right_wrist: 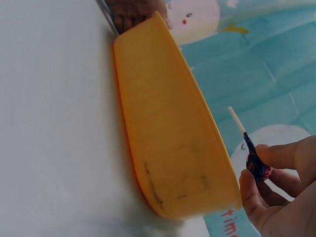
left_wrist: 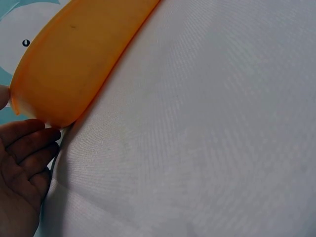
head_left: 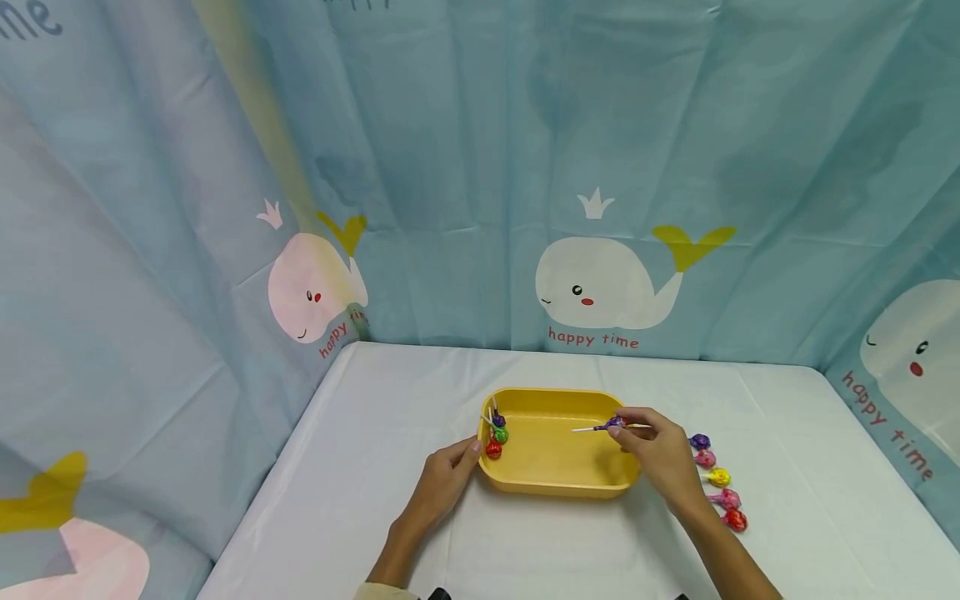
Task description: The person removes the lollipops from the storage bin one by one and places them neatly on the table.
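The yellow tray [head_left: 566, 492] sits on the white desk [head_left: 795, 467], its long sides running left to right, with desk surface around it on all sides. Behind the tray's far rim, a strip of desk extends to the patterned curtain [head_left: 450, 167]; on the near side, room lies between my forearms. Within the walls, the middle of the tray floor separates three lollipops [head_left: 500, 434] at the left end from my right hand [head_left: 660, 450] at the right end. My left hand [head_left: 442, 477] grips the left end, thumb at the rim and fingers against the outer wall. My right hand pinches a purple-wrapped lollipop [head_left: 613, 422] between thumb and fingers, above the tray's right end. Its wrapped head is at my fingertips; its white stick points left, into the tray's span. The long axis runs roughly parallel to the tray's long rim. To the right of the tray, five more lollipops [head_left: 719, 477] form a column, heads to the right, partly beside my right wrist.
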`<act>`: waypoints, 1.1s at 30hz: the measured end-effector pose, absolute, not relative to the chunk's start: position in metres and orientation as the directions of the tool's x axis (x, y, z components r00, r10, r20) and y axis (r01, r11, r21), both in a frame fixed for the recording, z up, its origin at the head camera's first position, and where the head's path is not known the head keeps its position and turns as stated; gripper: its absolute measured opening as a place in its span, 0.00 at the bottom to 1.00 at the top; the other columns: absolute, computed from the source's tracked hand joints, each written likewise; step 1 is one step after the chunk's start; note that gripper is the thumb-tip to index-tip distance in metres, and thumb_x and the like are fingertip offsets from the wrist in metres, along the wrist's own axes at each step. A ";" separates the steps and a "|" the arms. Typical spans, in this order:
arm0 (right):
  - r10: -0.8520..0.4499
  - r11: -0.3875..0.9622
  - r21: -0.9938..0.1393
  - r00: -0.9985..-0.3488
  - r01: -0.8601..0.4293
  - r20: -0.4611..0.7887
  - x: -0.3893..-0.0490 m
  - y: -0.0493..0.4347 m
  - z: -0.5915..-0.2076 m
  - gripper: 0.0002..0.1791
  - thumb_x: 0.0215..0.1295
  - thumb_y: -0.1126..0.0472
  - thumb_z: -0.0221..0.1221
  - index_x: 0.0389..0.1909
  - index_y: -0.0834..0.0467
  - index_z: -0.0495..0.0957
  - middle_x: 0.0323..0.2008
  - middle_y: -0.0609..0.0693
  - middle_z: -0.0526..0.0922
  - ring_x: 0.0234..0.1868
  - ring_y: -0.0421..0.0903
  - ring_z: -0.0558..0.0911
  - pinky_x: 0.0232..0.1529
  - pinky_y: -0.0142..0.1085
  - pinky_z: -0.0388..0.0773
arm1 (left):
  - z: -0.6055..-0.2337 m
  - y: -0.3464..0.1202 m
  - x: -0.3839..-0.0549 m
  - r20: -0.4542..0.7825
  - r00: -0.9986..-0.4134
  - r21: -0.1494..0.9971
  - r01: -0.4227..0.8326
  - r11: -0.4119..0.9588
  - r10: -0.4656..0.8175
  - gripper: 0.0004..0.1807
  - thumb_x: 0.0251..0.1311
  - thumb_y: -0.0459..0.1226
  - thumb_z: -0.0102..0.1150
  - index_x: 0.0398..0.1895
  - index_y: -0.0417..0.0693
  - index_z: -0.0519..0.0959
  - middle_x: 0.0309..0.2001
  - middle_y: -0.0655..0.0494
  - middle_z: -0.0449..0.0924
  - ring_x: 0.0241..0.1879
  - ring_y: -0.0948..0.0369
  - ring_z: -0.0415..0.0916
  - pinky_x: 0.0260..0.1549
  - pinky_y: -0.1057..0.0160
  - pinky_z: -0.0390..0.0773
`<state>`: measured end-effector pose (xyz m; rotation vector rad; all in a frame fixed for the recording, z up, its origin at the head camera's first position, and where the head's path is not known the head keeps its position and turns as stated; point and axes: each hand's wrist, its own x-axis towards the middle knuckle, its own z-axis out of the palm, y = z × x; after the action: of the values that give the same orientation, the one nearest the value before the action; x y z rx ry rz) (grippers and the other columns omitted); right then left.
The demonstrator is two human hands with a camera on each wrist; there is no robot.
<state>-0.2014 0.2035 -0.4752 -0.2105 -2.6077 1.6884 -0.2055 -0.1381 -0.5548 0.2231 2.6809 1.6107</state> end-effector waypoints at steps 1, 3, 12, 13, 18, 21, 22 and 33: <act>0.135 0.407 -0.908 -0.989 0.105 -0.054 -0.201 0.206 -0.475 0.26 0.74 0.49 0.68 0.66 0.58 0.81 0.61 0.58 0.84 0.57 0.53 0.85 0.49 0.28 0.88 | -0.555 -0.138 -0.206 0.066 -0.990 0.878 0.118 0.463 0.125 0.34 0.80 0.61 0.47 0.71 0.47 0.79 0.69 0.52 0.80 0.73 0.48 0.74 0.73 0.42 0.72; 0.145 0.410 -0.905 -0.988 0.116 -0.061 -0.200 0.210 -0.474 0.26 0.74 0.48 0.67 0.66 0.58 0.81 0.61 0.58 0.84 0.58 0.52 0.85 0.49 0.28 0.87 | -0.555 -0.138 -0.206 0.065 -0.990 0.878 0.117 0.464 0.126 0.35 0.80 0.62 0.47 0.71 0.46 0.78 0.69 0.52 0.80 0.73 0.48 0.74 0.73 0.42 0.72; 0.190 0.412 -0.906 -0.982 0.098 -0.020 -0.196 0.230 -0.475 0.26 0.74 0.51 0.68 0.66 0.59 0.81 0.59 0.59 0.85 0.44 0.36 0.88 0.48 0.31 0.89 | -0.555 -0.138 -0.207 0.065 -0.990 0.877 0.115 0.467 0.122 0.34 0.80 0.61 0.47 0.71 0.47 0.79 0.68 0.52 0.81 0.72 0.47 0.74 0.73 0.42 0.72; 0.193 0.416 -0.904 -0.981 0.098 -0.017 -0.196 0.233 -0.475 0.26 0.74 0.51 0.67 0.66 0.60 0.81 0.60 0.60 0.84 0.44 0.37 0.88 0.47 0.30 0.89 | -0.555 -0.138 -0.207 0.065 -0.991 0.876 0.114 0.468 0.120 0.34 0.80 0.61 0.47 0.71 0.46 0.79 0.68 0.52 0.81 0.72 0.47 0.75 0.72 0.42 0.72; 0.218 0.455 -0.884 -0.976 0.111 -0.010 -0.192 0.246 -0.479 0.28 0.75 0.48 0.66 0.68 0.59 0.79 0.61 0.60 0.84 0.45 0.46 0.90 0.46 0.29 0.88 | -0.554 -0.137 -0.206 0.060 -0.991 0.876 0.110 0.470 0.120 0.32 0.80 0.59 0.48 0.71 0.46 0.79 0.68 0.52 0.81 0.72 0.47 0.74 0.73 0.42 0.72; 0.242 0.472 -0.873 -0.970 0.124 -0.007 -0.191 0.255 -0.482 0.29 0.75 0.45 0.66 0.69 0.57 0.79 0.60 0.59 0.85 0.44 0.47 0.90 0.44 0.29 0.88 | -0.554 -0.138 -0.205 0.059 -0.991 0.878 0.109 0.466 0.121 0.32 0.80 0.59 0.48 0.71 0.47 0.79 0.68 0.52 0.81 0.72 0.48 0.74 0.73 0.43 0.72; 0.251 0.477 -0.869 -0.968 0.130 -0.007 -0.190 0.257 -0.483 0.29 0.75 0.45 0.66 0.69 0.57 0.79 0.59 0.59 0.86 0.43 0.47 0.90 0.44 0.28 0.87 | -0.554 -0.138 -0.205 0.060 -0.991 0.877 0.110 0.467 0.120 0.32 0.80 0.59 0.48 0.71 0.47 0.79 0.68 0.52 0.81 0.72 0.48 0.74 0.73 0.43 0.72; 0.314 0.510 -0.833 -0.948 0.214 -0.051 -0.188 0.293 -0.489 0.34 0.73 0.40 0.65 0.70 0.59 0.78 0.62 0.63 0.85 0.40 0.29 0.85 0.37 0.23 0.83 | -0.553 -0.137 -0.206 0.067 -0.991 0.875 0.114 0.471 0.115 0.32 0.80 0.59 0.48 0.70 0.47 0.80 0.68 0.52 0.81 0.72 0.48 0.75 0.72 0.42 0.73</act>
<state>-0.1875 0.2932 -0.4894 -0.4624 -2.6355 1.4319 -0.2058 -0.1373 -0.5526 0.2094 2.6937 1.6007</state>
